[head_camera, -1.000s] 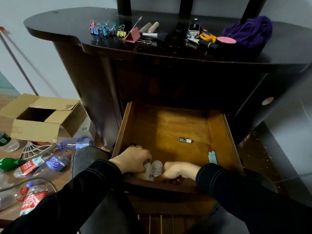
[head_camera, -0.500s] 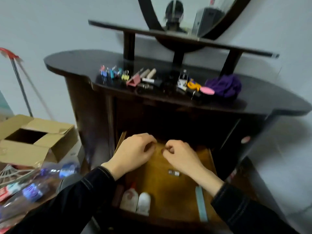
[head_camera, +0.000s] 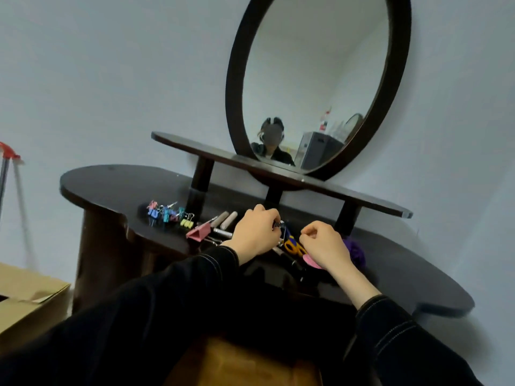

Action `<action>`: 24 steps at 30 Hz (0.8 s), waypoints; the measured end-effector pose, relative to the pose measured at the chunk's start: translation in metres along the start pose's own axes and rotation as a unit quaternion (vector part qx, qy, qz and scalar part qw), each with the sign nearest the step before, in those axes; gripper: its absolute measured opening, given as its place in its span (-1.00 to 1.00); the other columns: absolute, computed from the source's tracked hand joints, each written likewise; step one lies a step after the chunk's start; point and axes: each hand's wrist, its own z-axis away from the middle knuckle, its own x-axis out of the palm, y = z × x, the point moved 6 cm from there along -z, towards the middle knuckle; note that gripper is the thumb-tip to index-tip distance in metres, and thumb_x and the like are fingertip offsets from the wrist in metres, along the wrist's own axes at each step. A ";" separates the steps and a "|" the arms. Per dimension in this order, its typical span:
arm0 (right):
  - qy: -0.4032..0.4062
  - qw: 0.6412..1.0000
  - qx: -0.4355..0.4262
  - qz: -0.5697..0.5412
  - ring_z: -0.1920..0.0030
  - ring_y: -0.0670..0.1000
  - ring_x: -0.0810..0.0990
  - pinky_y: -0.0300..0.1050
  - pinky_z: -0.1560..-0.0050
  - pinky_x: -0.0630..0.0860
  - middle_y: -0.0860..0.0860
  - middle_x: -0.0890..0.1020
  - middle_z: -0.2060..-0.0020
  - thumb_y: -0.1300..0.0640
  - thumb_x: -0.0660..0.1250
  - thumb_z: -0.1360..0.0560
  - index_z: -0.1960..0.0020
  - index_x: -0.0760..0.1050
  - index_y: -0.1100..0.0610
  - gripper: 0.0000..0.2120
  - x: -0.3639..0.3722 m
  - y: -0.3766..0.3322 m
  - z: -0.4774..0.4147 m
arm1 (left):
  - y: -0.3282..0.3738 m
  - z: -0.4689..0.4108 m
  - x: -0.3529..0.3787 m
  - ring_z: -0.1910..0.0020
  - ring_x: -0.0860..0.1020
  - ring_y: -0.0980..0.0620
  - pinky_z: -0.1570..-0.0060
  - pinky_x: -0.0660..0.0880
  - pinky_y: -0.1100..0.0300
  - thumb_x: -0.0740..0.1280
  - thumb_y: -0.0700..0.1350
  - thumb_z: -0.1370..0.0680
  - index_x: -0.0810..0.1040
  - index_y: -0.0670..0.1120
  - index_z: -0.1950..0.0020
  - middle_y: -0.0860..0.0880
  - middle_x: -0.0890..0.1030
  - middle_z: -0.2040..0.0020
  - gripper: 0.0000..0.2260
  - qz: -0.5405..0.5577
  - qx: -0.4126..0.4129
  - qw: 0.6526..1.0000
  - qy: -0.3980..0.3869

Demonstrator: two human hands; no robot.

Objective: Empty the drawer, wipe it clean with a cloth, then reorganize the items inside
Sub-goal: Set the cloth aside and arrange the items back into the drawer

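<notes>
Here we see two hands over the dark tabletop: left hand pinching one small metal clip, right hand curled closed, contents indiscernible.

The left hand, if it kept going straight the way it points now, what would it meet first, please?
Probably the small metal item at the left hand's fingertips; they may already be pinching it. Beyond that stands the shelf post, though depth is hard to judge.

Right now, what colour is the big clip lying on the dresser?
Pink; the big clip shows best in the head view.
</notes>
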 end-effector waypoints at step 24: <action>0.138 0.930 -0.010 -0.342 0.32 0.04 0.60 -0.06 0.26 0.59 0.06 0.60 0.31 0.36 0.41 -0.49 -0.04 0.61 0.12 -0.80 -0.022 0.048 -0.055 | -0.013 -0.053 0.012 0.01 0.64 -0.14 -0.06 0.62 -0.04 0.30 -0.29 -0.52 0.61 -0.21 -0.09 -0.18 0.63 -0.01 -0.82 0.280 -0.169 0.942 0.074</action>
